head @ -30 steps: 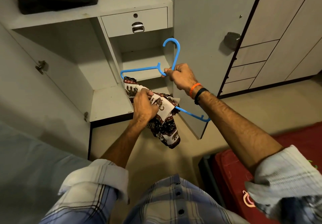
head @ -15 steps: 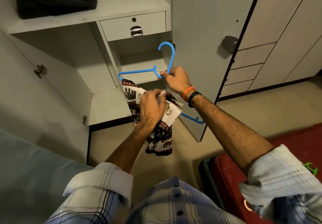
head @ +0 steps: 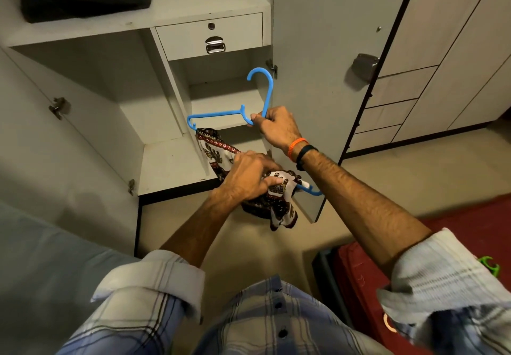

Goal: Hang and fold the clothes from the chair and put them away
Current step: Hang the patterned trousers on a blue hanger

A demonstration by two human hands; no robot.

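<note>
A: Where's the cloth (head: 279,188)?
B: Draped over the blue hanger (head: 218,114), before the open wardrobe (head: 171,161).
A: And the 2 hands?
B: Left hand (head: 246,177) clutches the cloth; right hand (head: 276,128) grips the hanger's neck.

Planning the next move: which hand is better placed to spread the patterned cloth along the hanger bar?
Left. The left hand already grips the patterned cloth; the right hand holds the blue hanger at its neck.

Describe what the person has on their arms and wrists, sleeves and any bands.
Both forearms are bare below rolled-up sleeves of a light plaid shirt with blue and dark stripes; the cuffs are turned back pale. The right wrist, just behind the right hand, carries an orange band and a black band side by side. The left hand and its wrist are bare.
</note>
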